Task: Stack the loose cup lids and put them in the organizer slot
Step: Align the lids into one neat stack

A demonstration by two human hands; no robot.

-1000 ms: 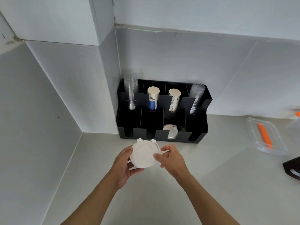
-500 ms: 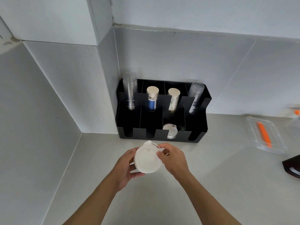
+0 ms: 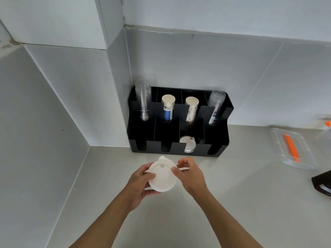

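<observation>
A pale countertop (image 3: 232, 203) runs into a tiled corner, where a black organizer (image 3: 177, 151) stands against the wall with cup stacks in its rear slots. One white lid (image 3: 187, 144) already sits in its third front slot from the left. Just in front of the organizer, above the counter, the left hand (image 3: 141, 185) cradles the stack of white lids (image 3: 162, 176) — thumb on top, fingers beneath — while the right hand (image 3: 190, 173) pinches its right edge.
</observation>
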